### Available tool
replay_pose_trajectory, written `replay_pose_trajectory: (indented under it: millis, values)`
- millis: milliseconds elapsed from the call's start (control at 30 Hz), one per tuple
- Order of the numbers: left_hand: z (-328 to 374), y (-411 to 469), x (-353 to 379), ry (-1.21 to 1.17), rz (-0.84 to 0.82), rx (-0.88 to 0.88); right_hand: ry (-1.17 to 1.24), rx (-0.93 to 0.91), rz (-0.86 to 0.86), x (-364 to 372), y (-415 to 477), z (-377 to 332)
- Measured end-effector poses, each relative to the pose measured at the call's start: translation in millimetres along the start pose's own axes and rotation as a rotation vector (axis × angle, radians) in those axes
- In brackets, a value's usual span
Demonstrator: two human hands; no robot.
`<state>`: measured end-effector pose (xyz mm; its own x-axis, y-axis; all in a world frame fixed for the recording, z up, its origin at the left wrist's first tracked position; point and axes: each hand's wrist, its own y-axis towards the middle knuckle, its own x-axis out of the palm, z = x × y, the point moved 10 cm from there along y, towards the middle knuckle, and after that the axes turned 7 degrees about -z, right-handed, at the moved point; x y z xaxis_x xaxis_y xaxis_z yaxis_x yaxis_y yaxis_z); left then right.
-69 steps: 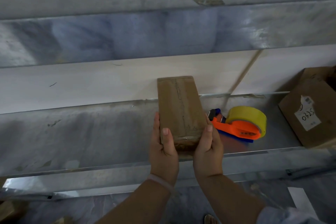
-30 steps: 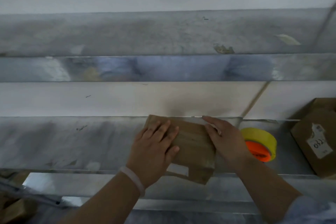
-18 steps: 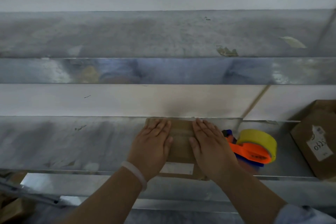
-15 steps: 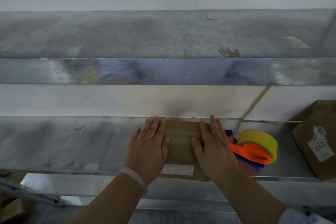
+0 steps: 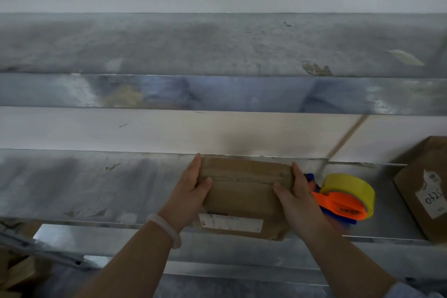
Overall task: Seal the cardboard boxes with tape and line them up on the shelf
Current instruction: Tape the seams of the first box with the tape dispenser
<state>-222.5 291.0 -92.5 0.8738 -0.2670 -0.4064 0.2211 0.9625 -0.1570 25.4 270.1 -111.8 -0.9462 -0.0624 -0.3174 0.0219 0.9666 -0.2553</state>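
Item one: cardboard box point(image 5: 244, 196). It lies flat, long side left to right, on the metal shelf point(image 5: 96, 189) in front of you. Its far edge is close to the back wall and its near edge is at the shelf's front lip. A taped seam runs along the top, and a white label sits by the near edge.

Your left hand point(image 5: 191, 191) grips the box's left end, thumb on top, fingers along the side. There is a pale bracelet point(image 5: 167, 227) on that wrist.

Your right hand point(image 5: 295, 196) grips the right end the same way.

Tape dispenser point(image 5: 343, 201) – orange with a yellow roll, on the same shelf just right of your right hand and partly hidden by it.

Second cardboard box point(image 5: 425, 189) – far right of the shelf, apart from the first, with a handwritten label and cut off by the frame.
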Motion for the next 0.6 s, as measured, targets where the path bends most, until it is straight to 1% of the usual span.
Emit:
replay_pose_trajectory:
  millis: [200, 267, 333, 467, 600]
  values:
    - [-15, -14, -6, -0.280, -0.035, -0.065, 0.094, 0.062, 0.137, -16, -9, 8]
    - [-20, -19, -9, -0.326, -0.016, -0.100, 0.120, 0.045, 0.153, -19, -12, 7]
    - [-22, -26, -12, -0.355, 0.050, -0.126, 0.113, 0.013, 0.122, -19, -12, 2]
    - [-16, -48, -19, -0.405, 0.195, -0.112, 0.046, -0.047, 0.031, -13, -8, -13]
    - [-30, -93, -53, -0.471, 0.439, -0.167, -0.006, -0.142, -0.113, 14, 0, -46]
